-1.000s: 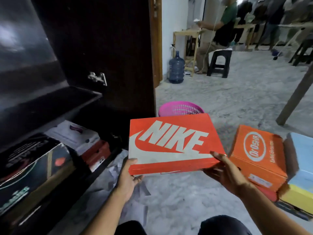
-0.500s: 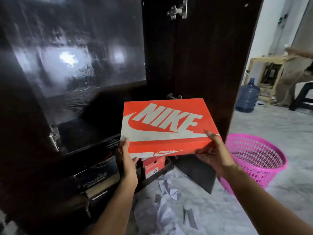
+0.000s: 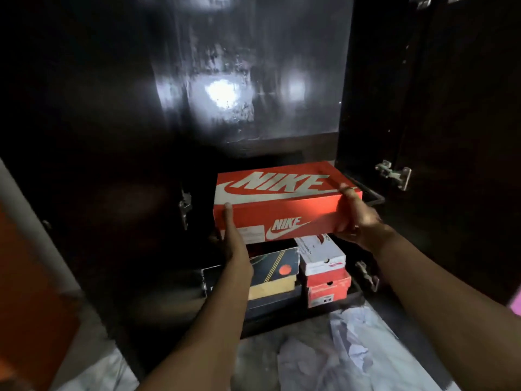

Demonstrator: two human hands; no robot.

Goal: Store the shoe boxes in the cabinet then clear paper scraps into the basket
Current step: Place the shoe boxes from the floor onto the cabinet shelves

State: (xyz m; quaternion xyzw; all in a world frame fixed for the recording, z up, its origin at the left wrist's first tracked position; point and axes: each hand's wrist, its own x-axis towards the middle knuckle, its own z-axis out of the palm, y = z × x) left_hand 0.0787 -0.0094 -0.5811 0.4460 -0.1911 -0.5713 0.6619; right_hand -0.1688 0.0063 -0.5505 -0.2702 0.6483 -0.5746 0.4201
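An orange Nike shoe box is held level at the front of the dark cabinet, at the height of its middle shelf. My left hand grips the box's left front corner. My right hand grips its right end, thumb on the lid. Below the box, the bottom compartment holds a black and yellow box on the left. To its right sit a white box and a red box, stacked. White paper scraps lie on the floor in front of the cabinet.
The right cabinet door stands open with metal hinges on its inner edge. A sliver of the pink basket shows at the far right. More white paper lies at the lower left.
I have turned left to face the cabinet. Both hands carried the Nike box from over the floor to the cabinet's middle shelf level. The basket has slid almost out of view.
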